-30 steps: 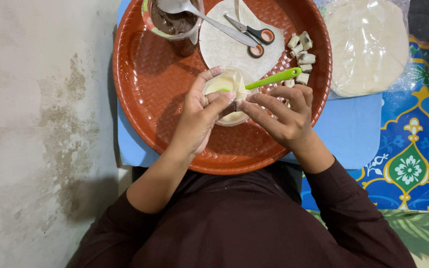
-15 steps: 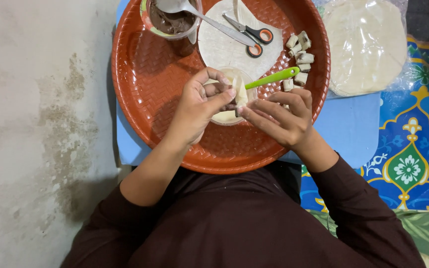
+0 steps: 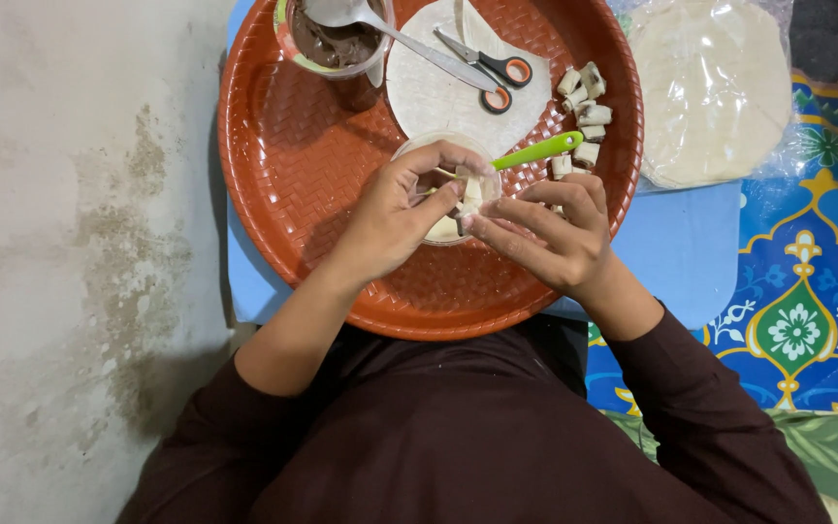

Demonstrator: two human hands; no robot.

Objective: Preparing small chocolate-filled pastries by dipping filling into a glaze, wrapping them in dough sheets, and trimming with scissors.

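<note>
While a clear plastic bag of pale round wrappers is lying well beyond the right hand, off the tray's far right rim, both hands are working over the tray's middle. The left hand is curling in from the left, its fingertips pinching a small folded piece of wrapper; the right hand is meeting it from the right, fingers bent and pinching the same piece. That piece is sitting between the two hands, just above a small clear bowl. A green-handled tool is resting just beyond the right fingers. Rolled pieces are lying beyond that, scissors on a flat wrapper farther off, and a cup of brown filling beyond the left hand.
</note>
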